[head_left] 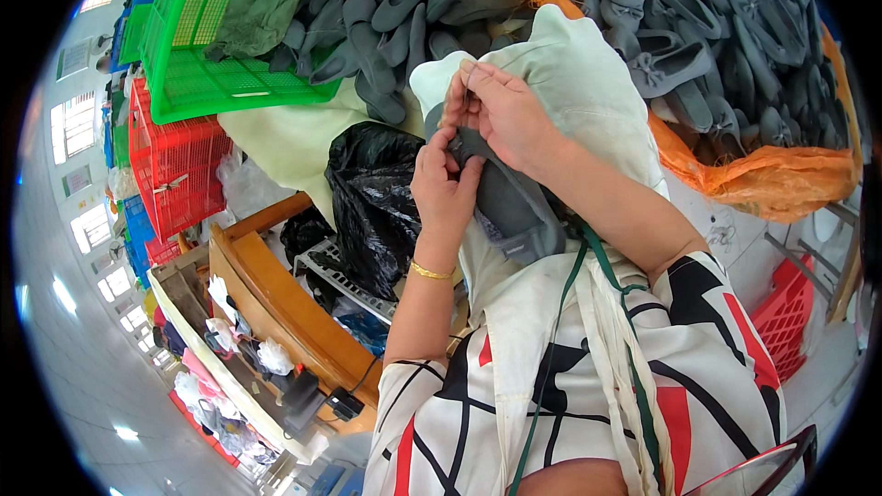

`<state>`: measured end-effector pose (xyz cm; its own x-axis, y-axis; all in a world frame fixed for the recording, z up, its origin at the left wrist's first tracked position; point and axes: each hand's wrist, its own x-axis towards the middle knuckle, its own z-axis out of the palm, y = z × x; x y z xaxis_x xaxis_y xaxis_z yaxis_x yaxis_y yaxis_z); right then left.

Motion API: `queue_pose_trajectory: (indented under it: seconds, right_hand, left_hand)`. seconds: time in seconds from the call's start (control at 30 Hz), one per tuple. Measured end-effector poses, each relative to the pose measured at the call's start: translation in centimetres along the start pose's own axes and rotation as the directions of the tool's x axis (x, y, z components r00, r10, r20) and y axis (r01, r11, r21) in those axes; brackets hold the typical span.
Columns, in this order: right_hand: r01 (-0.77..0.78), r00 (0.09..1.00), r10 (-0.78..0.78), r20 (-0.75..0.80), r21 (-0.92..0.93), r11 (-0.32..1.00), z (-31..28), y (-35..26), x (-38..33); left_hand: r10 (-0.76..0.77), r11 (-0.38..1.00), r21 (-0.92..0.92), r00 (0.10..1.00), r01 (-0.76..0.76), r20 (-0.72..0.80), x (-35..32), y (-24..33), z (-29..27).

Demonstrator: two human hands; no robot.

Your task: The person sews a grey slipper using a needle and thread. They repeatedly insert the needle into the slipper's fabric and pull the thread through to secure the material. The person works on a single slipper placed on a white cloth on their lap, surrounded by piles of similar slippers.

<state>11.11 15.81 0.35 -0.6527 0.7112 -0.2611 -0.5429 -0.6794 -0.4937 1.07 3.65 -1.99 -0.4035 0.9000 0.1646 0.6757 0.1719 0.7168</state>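
Observation:
A dark grey slip-on shoe (516, 207) lies over my lap on a pale cloth (583, 83), its heel end toward me. My left hand (443, 179) is closed on the shoe's far end from the left, thumb bent over its edge. Just beyond, my right hand (503, 115) is closed in a pinch, thumb and forefinger together above the toe. What sits between those fingertips is too small to make out. Both hands nearly touch, and they hide most of the toe.
Grey shoes fill a green basket (243, 83) at far left and an orange sack (772, 186) of bow-trimmed pairs at far right. A black plastic bag (372, 184) lies left of my lap. Further left stand a wooden table (299, 298) and a red crate (175, 161).

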Motion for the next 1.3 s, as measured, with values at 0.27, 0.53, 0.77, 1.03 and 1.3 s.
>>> queue_pose_trajectory:
  seconds: [0.27,0.53,0.77,1.03,1.3]
  right_hand:
    - [0.034,0.999,-0.035,-0.006,-0.1,0.994,2.3,-2.0,-5.2]
    - [0.121,0.993,-0.119,0.022,-0.184,0.975,2.8,-2.4,-8.9]
    - [0.17,0.978,-0.084,0.19,-0.499,0.85,2.8,-1.7,-15.4]
    - [0.633,0.663,-0.555,0.503,-0.773,0.055,-0.7,-2.4,-14.9]
    - [0.568,0.298,-0.58,0.758,-0.629,-0.531,-1.5,-7.2,-16.1]
  left_hand:
    - [0.277,0.948,0.16,0.961,-0.274,0.005,0.5,-1.2,-0.2]
    - [0.506,0.823,0.239,0.856,-0.516,0.108,1.3,0.4,-1.7]
    - [0.451,0.888,-0.056,0.838,-0.457,0.307,-1.0,1.8,-0.7]
    - [0.528,0.817,-0.11,0.657,-0.566,0.537,-1.2,-0.1,2.9]
    - [0.078,0.866,-0.433,0.786,0.252,0.613,-0.8,2.0,1.1]
